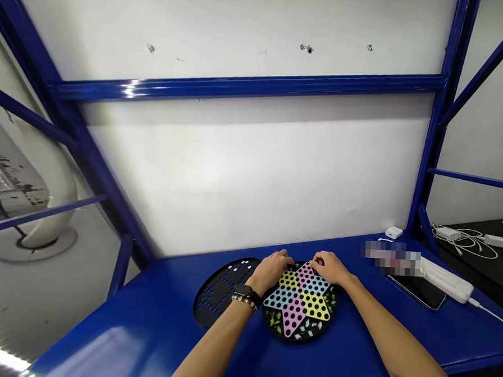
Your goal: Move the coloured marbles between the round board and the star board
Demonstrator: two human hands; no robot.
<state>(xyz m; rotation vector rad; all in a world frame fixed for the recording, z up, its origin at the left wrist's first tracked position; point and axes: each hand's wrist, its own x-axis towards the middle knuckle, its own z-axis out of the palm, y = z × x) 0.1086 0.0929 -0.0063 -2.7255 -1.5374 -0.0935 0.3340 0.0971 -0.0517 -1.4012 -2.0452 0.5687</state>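
A round Chinese checkers board [299, 303] with a pastel star of empty holes lies on the blue table [151, 329]. Both my hands rest at its far edge. My left hand [272, 268], with a watch and bead bracelet on the wrist, has its fingers curled at the upper left rim. My right hand [330, 267] has its fingers bent and pinched together at the upper right rim. What the fingers hold, if anything, is hidden. A round black perforated lid [221, 291] with a few white pegs lies just left of the board.
A dark phone [421, 290] and a white power strip [449, 280] lie at the right of the table, a small white charger [393, 232] behind them. More chargers and cables [468, 239] sit on a black surface beyond. Blue frame posts stand at both sides against a white wall.
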